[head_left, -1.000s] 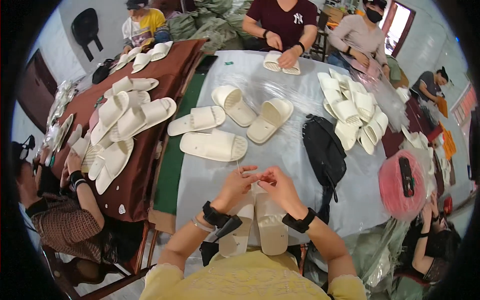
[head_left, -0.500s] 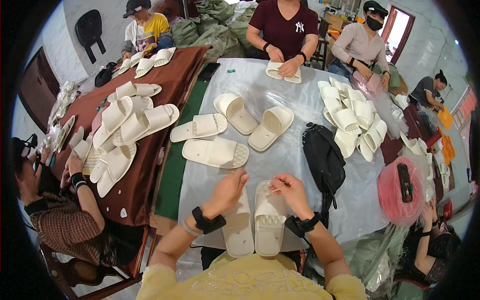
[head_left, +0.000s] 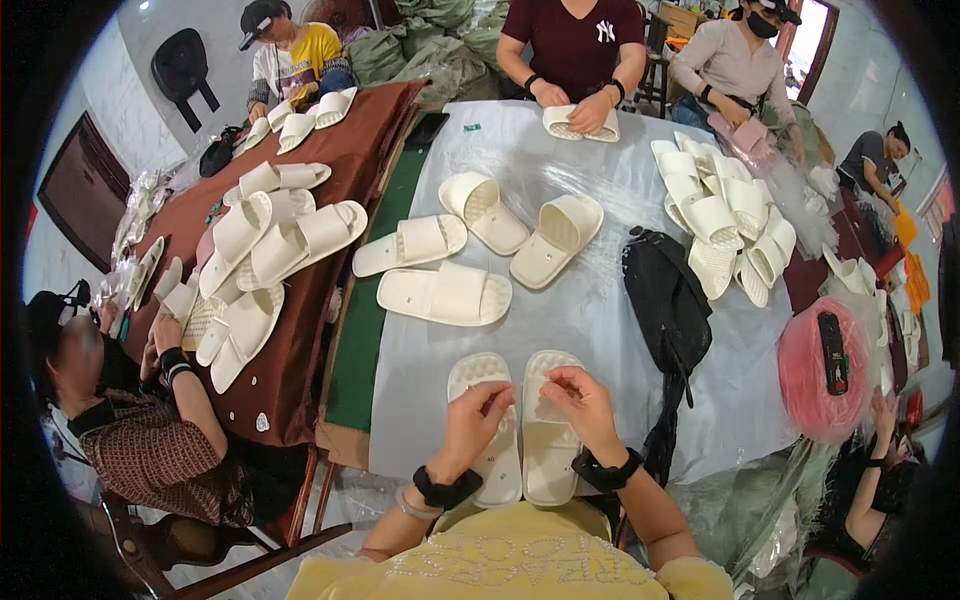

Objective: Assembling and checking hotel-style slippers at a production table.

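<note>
Two cream slippers lie side by side at the near edge of the table, toes pointing away from me. My left hand (head_left: pixel 482 422) is over the left slipper (head_left: pixel 478 370), thumb and fingertips pinched together. Over the strap of the right slipper (head_left: pixel 548 468), my right hand (head_left: pixel 583 408) is bent in a similar pinch. Whatever either pinch holds is too small to make out, and the hands cover much of both straps. Beyond them lie loose slippers, among them a flat pair on the left, including a slipper (head_left: pixel 444 294), and another slipper (head_left: pixel 558 240) turned toward me.
A black waist bag (head_left: pixel 668 300) lies right of my hands, with a slipper pile (head_left: pixel 722 205) behind it. Pink wrapped roll (head_left: pixel 828 370) stands at the right edge. More slippers (head_left: pixel 265 240) cover the brown table on the left. Co-workers sit or stand around, one handling slippers opposite.
My left hand has moved right and down onto the left slipper, and the right hand has shifted slightly down. The whole view has tilted, so the table appears shifted right.
</note>
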A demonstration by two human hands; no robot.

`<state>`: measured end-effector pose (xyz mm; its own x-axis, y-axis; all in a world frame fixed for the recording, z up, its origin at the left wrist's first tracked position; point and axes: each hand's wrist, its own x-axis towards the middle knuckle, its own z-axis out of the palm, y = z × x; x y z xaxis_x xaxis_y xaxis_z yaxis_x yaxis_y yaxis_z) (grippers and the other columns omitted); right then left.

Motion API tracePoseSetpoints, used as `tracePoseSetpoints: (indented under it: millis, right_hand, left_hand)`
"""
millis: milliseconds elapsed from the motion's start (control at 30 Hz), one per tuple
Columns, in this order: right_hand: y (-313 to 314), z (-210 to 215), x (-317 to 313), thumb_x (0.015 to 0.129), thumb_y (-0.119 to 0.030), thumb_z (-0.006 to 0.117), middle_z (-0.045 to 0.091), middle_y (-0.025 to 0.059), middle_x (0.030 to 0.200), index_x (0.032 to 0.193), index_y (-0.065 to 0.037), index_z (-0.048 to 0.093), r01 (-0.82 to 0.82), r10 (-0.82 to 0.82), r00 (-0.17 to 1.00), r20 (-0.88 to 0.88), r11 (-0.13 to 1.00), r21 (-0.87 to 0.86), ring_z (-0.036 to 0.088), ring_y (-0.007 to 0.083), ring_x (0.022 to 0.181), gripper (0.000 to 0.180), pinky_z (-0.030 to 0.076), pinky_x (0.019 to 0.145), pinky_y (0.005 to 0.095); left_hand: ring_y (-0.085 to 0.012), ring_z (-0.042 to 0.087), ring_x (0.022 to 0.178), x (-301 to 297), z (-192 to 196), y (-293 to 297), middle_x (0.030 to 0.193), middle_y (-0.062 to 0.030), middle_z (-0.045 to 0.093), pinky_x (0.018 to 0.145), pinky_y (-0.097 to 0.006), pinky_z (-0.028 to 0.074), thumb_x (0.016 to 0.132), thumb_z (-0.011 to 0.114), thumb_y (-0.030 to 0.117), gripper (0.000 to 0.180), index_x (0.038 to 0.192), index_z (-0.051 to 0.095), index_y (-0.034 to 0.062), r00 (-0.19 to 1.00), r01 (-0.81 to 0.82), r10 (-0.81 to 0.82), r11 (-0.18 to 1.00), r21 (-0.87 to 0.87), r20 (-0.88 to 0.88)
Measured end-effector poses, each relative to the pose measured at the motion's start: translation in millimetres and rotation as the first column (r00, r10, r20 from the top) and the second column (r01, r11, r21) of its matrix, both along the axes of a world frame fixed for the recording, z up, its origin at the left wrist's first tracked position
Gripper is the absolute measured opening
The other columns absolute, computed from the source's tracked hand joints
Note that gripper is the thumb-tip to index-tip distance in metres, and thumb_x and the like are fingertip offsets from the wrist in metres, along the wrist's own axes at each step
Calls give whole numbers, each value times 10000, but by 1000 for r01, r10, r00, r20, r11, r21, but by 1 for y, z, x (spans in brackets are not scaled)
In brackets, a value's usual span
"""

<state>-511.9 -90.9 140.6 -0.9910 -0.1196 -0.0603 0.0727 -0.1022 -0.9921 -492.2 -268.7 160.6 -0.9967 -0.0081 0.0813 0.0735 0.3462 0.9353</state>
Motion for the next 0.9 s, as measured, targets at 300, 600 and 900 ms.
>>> tracePoseSetpoints:
  millis: [300, 600, 900]
  right_hand:
    - [-6, -1, 8, 870, -80, 556, 609, 34, 893, 994, 20, 569, -6, 5, 999, -38, 1000, -25, 584, 92, 813, 159, 457, 728, 219]
    - [-8, -3, 11, 891, -86, 525, 602, 45, 833, 971, 26, 563, 15, -14, 997, -71, 1000, 12, 580, 90, 765, 143, 455, 684, 214]
    - [-10, 8, 11, 882, -72, 528, 556, 54, 911, 963, 5, 580, 30, 7, 976, -218, 985, 168, 558, 109, 754, 123, 452, 646, 214]
  left_hand:
    - [-61, 543, 651, -7, -7, 9, 739, -25, 595, 581, -210, 447, 858, 583, 92, 131, 942, 594, -7, 999, -14, 13, 999, 42, 33]
    - [-54, 512, 639, -4, 0, 5, 721, 1, 573, 588, -201, 426, 857, 594, 117, 134, 910, 598, -5, 991, 35, -46, 995, 90, 127]
    - [-55, 518, 632, -5, -8, 4, 731, -7, 584, 570, -204, 428, 858, 598, 121, 126, 901, 605, 2, 994, 62, -66, 997, 48, 86]
